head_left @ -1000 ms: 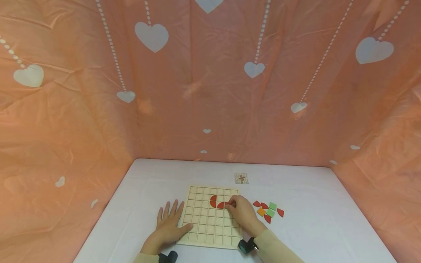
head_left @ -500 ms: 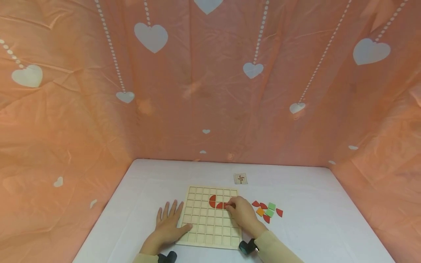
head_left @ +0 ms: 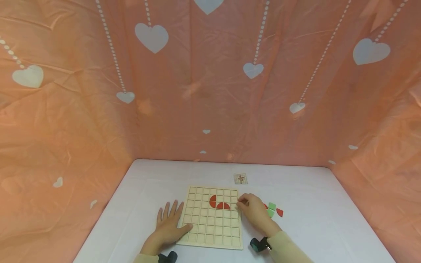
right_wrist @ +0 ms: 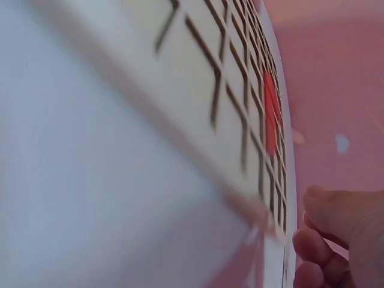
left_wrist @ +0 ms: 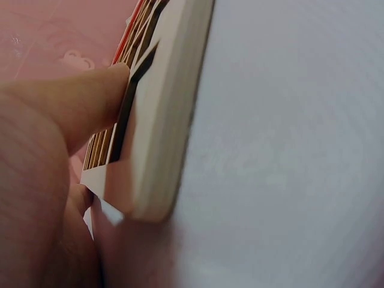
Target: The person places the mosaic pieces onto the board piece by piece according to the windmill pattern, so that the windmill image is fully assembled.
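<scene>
A pale wooden grid board (head_left: 210, 230) lies on the table, with several red quarter-circle pieces (head_left: 227, 206) set in its upper middle cells. My left hand (head_left: 168, 226) rests at the board's left edge, fingers spread on the table and thumb over the grid; the left wrist view shows that thumb (left_wrist: 99, 99) on the rim. Just off the right edge is my right hand (head_left: 254, 210), its fingers loosely curled. No piece shows between its thumb and fingertips in the right wrist view, where the red pieces (right_wrist: 270, 114) appear beyond the near cells.
Right of the board lie green pieces (head_left: 272, 206) and a red quarter-circle piece (head_left: 280, 212), others partly hidden by my right hand. A small pattern card (head_left: 241, 178) sits behind the board on the white table (head_left: 312, 219). An orange cloth (head_left: 197, 91) encloses the table's back and sides.
My right hand has let go of the red quarter-circle piece, now fully visible in its cell, and moved right off the board. My left hand has stayed in place.
</scene>
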Motion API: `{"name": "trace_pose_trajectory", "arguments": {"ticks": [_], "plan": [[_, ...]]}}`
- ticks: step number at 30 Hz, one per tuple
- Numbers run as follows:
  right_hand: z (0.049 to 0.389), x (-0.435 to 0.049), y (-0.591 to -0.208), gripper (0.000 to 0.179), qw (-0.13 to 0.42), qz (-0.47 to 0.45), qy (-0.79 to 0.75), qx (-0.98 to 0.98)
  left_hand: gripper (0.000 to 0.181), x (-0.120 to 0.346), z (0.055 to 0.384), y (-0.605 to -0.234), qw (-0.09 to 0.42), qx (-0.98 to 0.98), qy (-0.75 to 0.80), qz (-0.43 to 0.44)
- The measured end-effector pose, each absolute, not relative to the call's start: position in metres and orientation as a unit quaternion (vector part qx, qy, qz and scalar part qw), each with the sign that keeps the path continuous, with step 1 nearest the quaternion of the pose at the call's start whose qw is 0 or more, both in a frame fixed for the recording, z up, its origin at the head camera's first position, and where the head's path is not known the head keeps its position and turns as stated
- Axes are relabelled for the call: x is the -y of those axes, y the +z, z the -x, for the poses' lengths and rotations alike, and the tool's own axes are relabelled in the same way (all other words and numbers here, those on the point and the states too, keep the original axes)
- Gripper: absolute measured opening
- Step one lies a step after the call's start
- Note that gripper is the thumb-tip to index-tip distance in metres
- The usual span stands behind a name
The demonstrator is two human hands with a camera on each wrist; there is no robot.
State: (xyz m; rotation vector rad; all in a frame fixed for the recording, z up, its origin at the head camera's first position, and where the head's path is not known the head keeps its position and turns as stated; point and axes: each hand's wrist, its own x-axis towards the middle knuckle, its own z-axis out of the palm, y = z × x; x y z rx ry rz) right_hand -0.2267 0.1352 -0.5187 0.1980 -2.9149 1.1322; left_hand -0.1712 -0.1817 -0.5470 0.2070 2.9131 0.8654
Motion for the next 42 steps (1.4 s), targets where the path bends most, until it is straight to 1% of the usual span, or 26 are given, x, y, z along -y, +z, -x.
{"name": "trace_pose_trajectory", "arguments": {"ticks": [5,12,19,26,33,42], "plan": [[0.226,-0.160,-0.515,0.010,0.035,-0.053,0.348,0.935,0.096,0.183,0.173,-0.549,0.058,-0.957,0.277,-0.062],[0.224,-0.190,-0.512,0.015,0.011,-0.025,0.357,0.934,0.094,0.185,0.176,-0.559,0.047,-0.960,0.269,-0.060],[0.224,-0.211,-0.517,0.017,0.011,-0.023,0.324,0.946,0.096,0.186,0.177,-0.561,0.049,-0.959,0.273,-0.056],[0.222,-0.217,-0.516,0.015,0.020,-0.025,0.312,0.949,0.096,0.187,0.178,-0.562,0.046,-0.960,0.270,-0.060],[0.222,-0.218,-0.517,0.013,0.021,-0.026,0.307,0.951,0.096,0.184,0.174,-0.552,0.045,-0.955,0.284,-0.068],[0.221,-0.212,-0.519,0.012,0.022,-0.027,0.314,0.949,0.094,0.182,0.174,-0.549,0.062,-0.957,0.274,-0.065]]}}
